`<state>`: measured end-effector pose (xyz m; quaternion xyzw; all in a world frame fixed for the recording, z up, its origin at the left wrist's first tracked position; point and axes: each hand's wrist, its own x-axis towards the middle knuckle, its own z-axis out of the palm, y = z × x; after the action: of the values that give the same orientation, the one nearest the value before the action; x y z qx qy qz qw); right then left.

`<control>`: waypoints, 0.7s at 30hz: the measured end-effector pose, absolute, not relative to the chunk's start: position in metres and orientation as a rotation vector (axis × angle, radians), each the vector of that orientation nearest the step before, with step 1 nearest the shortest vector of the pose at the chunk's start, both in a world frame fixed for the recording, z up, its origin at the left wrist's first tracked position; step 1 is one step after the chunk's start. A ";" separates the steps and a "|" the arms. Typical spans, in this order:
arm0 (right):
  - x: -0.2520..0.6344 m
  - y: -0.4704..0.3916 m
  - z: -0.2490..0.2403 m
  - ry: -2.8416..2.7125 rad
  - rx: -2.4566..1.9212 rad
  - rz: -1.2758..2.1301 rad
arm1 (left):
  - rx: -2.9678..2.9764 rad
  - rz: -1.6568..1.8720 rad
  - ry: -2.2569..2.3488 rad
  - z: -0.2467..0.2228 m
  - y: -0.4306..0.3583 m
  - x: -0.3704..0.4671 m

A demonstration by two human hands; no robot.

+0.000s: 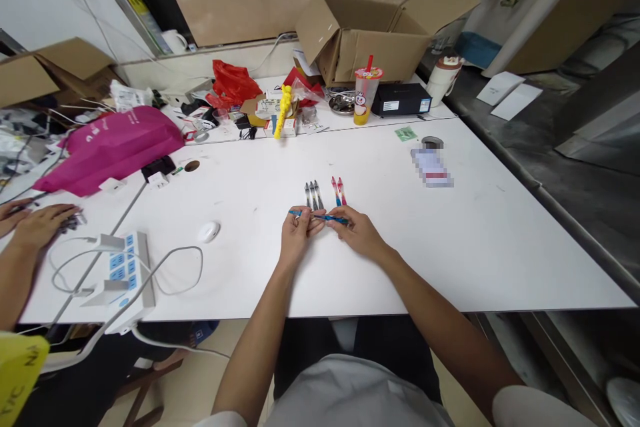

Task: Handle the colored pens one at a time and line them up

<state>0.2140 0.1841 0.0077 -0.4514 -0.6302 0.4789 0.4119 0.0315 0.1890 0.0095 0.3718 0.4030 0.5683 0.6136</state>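
Head view: blue pen (337,219) partly hidden

Diffuse even light in here, white tabletop (500,233) bright, right side dim and smeary, edges stretched wide-angle, rectangular item (433,168) pixelated

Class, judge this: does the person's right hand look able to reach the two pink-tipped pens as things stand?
Probably yes: the pink-tipped pens lie just beyond the right hand, with nothing apparent blocking them, though it holds a blue pen that may need setting down.
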 end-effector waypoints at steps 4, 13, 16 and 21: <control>0.214 0.187 0.001 -1.537 -1.169 1.099 | 0.834 1.300 0.985 0.008 0.189 0.033; 0.213 0.185 0.001 -1.516 -1.163 1.105 | 0.774 1.330 1.037 0.010 0.191 0.033; 0.213 0.186 0.001 -1.480 -1.139 1.114 | 0.776 1.321 1.040 0.011 0.191 0.034; 0.213 0.188 -0.001 -1.471 -1.165 1.042 | 0.759 1.333 1.044 0.009 0.193 0.033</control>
<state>0.2127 0.1877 -0.0009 -0.4770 -0.6024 0.4265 0.4772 0.0332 0.1928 0.0093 0.3273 0.4501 0.5750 0.5997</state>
